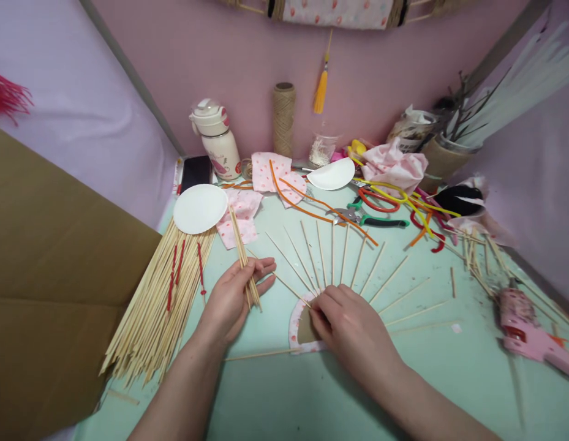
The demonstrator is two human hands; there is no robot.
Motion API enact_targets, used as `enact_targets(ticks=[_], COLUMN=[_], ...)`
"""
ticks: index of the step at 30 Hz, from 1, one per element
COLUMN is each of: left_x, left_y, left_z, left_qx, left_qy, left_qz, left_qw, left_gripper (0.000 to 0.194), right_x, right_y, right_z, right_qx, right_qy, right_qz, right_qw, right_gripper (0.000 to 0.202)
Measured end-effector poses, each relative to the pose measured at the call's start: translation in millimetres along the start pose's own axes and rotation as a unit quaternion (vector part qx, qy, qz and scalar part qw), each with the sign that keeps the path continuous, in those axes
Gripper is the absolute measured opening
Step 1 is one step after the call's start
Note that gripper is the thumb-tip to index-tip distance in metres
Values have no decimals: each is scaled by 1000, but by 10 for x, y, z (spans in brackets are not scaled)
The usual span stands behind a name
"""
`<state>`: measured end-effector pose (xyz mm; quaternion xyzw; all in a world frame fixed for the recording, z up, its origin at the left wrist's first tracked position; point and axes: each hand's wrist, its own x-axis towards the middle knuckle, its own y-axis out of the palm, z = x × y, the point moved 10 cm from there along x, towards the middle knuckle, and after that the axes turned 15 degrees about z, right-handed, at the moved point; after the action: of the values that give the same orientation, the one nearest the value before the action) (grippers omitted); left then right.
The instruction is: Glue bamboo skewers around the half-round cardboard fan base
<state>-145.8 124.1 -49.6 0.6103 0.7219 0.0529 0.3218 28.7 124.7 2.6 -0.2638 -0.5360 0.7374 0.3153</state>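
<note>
One half-disc (306, 331) lies on one counter (261, 398), two hands being near it: the left hand (231, 300) to its left, the right hand (351, 318) over it. About fourteen sticks (332, 254) spread around it. Left of it, a bunch (239, 245) and a pile (150, 318) overlap too much to count, but red ties (201, 269) number three. Beyond it stand one bottle (220, 147), one spool (284, 119), two white discs (200, 209), one phone (195, 173) and at least three pink cloths (394, 165); right of it, one glue gun (525, 334).
</note>
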Motion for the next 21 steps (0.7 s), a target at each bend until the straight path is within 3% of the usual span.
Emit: enact_targets(ticks=[16, 21], left_x=[28, 32], left_y=[47, 41], left_z=[5, -2], left_qx=[-2, -3], left_qy=[23, 27], left_qz=[21, 18], left_qw=[1000, 999], left_gripper=[24, 22], right_x=[36, -4], right_y=[32, -42], right_z=[7, -30], right_qx=[8, 26], right_qy=[16, 16], right_qz=[-2, -1], right_qw=[1000, 1000], right_gripper=[22, 20])
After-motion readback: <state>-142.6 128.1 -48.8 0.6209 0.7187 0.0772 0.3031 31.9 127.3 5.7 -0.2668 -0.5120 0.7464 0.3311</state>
